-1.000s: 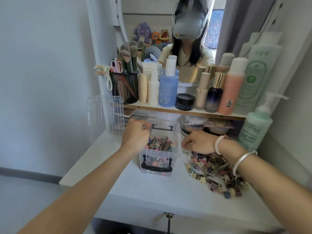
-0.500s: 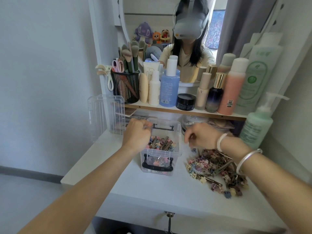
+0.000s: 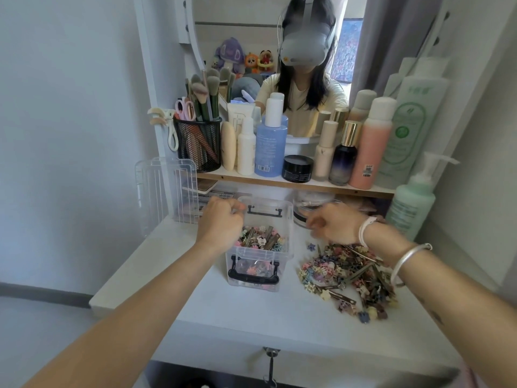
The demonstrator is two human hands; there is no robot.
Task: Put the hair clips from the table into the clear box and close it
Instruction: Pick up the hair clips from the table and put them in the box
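Box part filled, most clips not yet in, lid off.

One white table [image 3: 251, 326] carries everything: one clear box [image 3: 260, 273] stands open in the middle of it, one clear lid [image 3: 167, 191] leans upright against the wall at the far left, well apart from the box, so closing is not yet begun. One big pile of clips [image 3: 349, 278] lies on the table just right of the box, too tangled to count, and it looks larger than the layer of clips already inside, so by my judgement the loading is under halfway. Two hands work: the left hand [image 3: 221, 225] is curled shut over the box's left rim, steadying it; the right hand [image 3: 333, 225] hovers between pile and box, blurred, fingers loosely bent, and I cannot tell whether it holds a clip. One stray clip [image 3: 310, 245] lies just apart from the pile.
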